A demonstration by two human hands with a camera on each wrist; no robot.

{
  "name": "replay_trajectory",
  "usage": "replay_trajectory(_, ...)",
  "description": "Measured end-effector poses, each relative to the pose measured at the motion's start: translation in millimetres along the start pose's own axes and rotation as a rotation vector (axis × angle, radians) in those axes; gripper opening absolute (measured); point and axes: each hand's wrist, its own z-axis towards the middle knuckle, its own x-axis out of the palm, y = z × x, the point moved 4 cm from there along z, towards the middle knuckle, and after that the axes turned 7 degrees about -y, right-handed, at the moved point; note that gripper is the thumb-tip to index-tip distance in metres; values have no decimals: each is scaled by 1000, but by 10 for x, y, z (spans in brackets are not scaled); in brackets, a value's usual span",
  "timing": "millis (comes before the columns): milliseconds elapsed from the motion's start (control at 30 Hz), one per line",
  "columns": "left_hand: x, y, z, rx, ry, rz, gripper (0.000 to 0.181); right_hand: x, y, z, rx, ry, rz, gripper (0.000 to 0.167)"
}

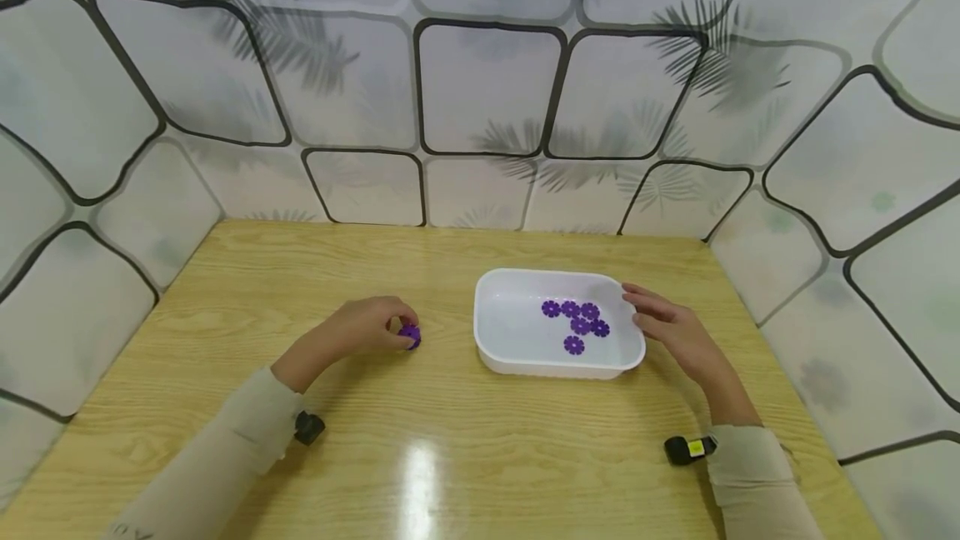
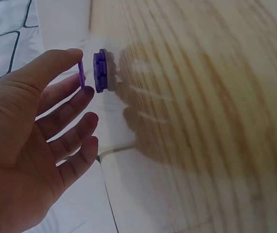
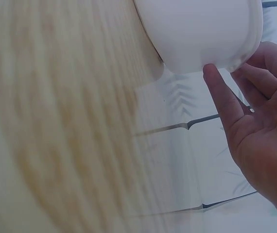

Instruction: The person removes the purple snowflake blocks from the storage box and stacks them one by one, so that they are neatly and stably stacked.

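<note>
A thin purple flower-shaped disc (image 2: pixel 82 75) is pinched between the thumb and fingertips of my left hand (image 1: pixel 367 325). Close beside it, a small stack of the same purple discs (image 2: pixel 100 71) sits on the wooden table, partly hidden by the hand in the head view. My right hand (image 1: pixel 678 336) holds the right end of a white plastic tray (image 1: pixel 517 363), its fingertips at the rim and one digit against the outer wall in the right wrist view. Several loose purple discs (image 1: pixel 573 345) lie flat inside the tray, towards its right half.
The wooden table (image 1: pixel 480 448) carries the tray right of centre and the stack left of it. Walls with a dark-lined stone pattern (image 1: pixel 491 90) enclose the table at the back and on both sides. A black band (image 1: pixel 686 449) is worn on each wrist.
</note>
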Motion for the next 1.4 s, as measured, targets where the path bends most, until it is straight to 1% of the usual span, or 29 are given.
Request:
replay_trajectory(367,46,12,-2,38,12,34,25,10,-7,-8,16,-2,-3,49)
replay_trajectory(467,53,15,0,29,15,35,27,4,-12,-12,17,-6,-6,49)
replay_trajectory(633,54,3,-4,36,17,38,31,5,-22,-18,21,-5,-4,48)
replay_trajectory(833,30,-12,-2,23,15,13,34,7,-27,-22,25,-2,-6,48)
replay_trajectory(967,1,-34,55,26,4,8,38,5,-27,-18,23,-1,-10,48)
replay_trajectory(1167,-82,-119,171,37,-16,2,40,17,-37,-1,24,5,-11,49)
replay_trajectory(1267,-131,-206,243,56,-31,-4,40,17,-32,7,21,8,-17,49)
replay_trajectory(1400,-175,-389,379,94,-40,-28,41,8,-35,14,16,12,-16,50)
